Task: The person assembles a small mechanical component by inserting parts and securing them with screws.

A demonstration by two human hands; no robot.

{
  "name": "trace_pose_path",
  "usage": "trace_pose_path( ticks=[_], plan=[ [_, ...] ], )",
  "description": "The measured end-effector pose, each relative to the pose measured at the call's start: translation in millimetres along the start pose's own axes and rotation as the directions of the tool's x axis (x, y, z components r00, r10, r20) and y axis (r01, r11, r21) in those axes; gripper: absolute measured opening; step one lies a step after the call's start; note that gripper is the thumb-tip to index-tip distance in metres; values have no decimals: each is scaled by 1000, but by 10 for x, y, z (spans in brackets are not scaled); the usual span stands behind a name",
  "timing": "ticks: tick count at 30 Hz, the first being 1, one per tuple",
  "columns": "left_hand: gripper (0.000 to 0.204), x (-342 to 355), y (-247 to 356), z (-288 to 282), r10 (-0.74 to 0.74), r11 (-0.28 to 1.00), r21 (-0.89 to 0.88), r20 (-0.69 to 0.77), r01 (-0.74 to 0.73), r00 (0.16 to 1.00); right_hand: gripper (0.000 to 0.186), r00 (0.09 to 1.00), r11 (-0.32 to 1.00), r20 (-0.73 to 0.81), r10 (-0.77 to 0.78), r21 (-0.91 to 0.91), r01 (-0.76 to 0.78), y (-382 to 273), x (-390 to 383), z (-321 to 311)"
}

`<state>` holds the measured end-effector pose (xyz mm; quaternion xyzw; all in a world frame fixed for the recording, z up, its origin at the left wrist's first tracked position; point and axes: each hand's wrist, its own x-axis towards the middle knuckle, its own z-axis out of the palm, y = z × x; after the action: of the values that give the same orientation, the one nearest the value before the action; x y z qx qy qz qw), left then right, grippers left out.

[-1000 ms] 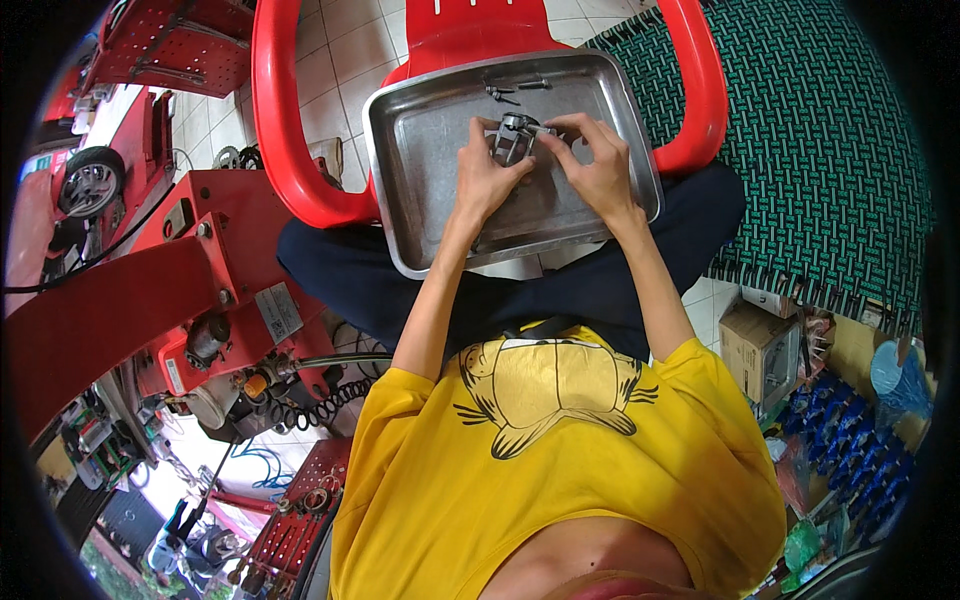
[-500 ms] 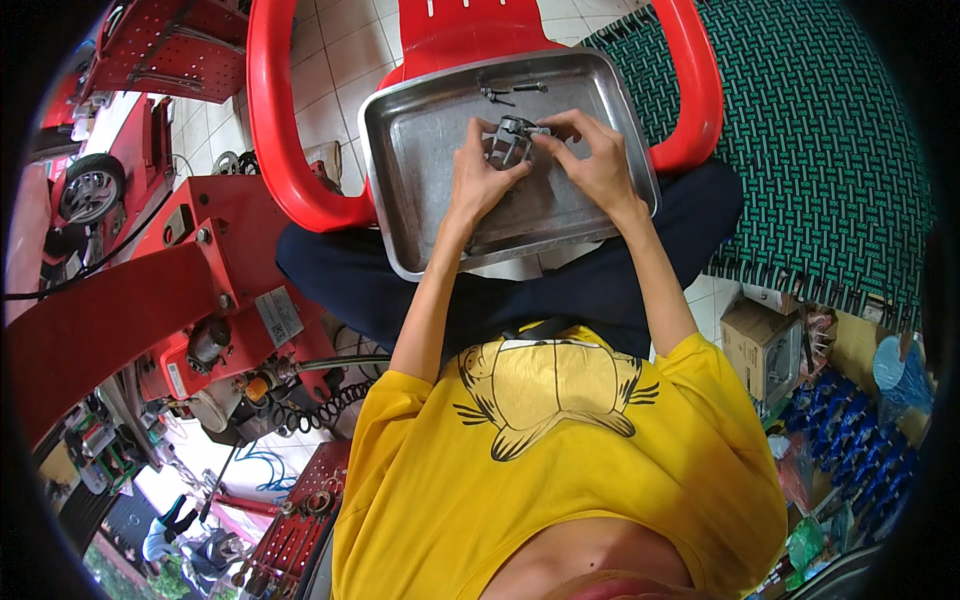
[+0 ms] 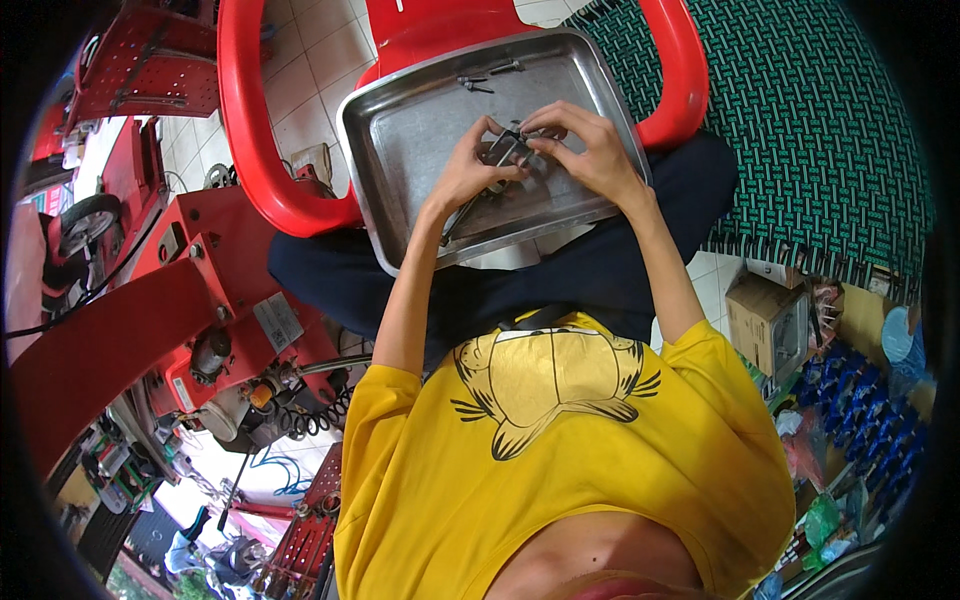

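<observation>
A small grey metal machine part point(image 3: 511, 152) with an openwork, bracket-like body is held over a shallow steel tray point(image 3: 400, 130). My left hand point(image 3: 468, 172) is closed round its left side, thumb below and fingers above. On the other side, my right hand point(image 3: 588, 152) pinches at the part's right end with thumb and fingertips; the exact spot is hidden by the fingers. Several loose bolts point(image 3: 476, 86) lie at the tray's far side. A thin dark rod point(image 3: 456, 222) rests in the tray beside my left wrist.
The tray sits on a red plastic chair point(image 3: 455, 25) with raised arms, in front of my crossed legs. Green woven seating point(image 3: 800, 130) is on the right, above a cardboard box point(image 3: 765, 318). Red workshop machinery point(image 3: 215, 270) with a coiled hose stands close on the left.
The view has shifted, so tray and chair appear further left and up. The metal part has turned in my hands, and my right fingers now sit closer against it.
</observation>
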<state>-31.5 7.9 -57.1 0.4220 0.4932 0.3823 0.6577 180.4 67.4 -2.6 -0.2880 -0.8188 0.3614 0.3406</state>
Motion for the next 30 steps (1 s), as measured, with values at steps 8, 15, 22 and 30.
trace_pose_path(
  ticks=[8,15,22,30],
  plan=[
    [54,-10,111,-83,-22,971,238,123,-8,992,19,981,973,116,155,152,-172,39,-58,2],
    [50,9,137,-126,-89,991,119,185,68,979,18,987,975,68,143,162,-152,38,-43,68],
    [51,-17,226,-118,-140,980,164,168,113,976,20,998,992,8,59,109,-60,72,-56,119],
    [50,-5,193,-125,-130,987,114,180,110,975,23,997,995,-70,41,95,-34,65,-98,140]
  ],
)
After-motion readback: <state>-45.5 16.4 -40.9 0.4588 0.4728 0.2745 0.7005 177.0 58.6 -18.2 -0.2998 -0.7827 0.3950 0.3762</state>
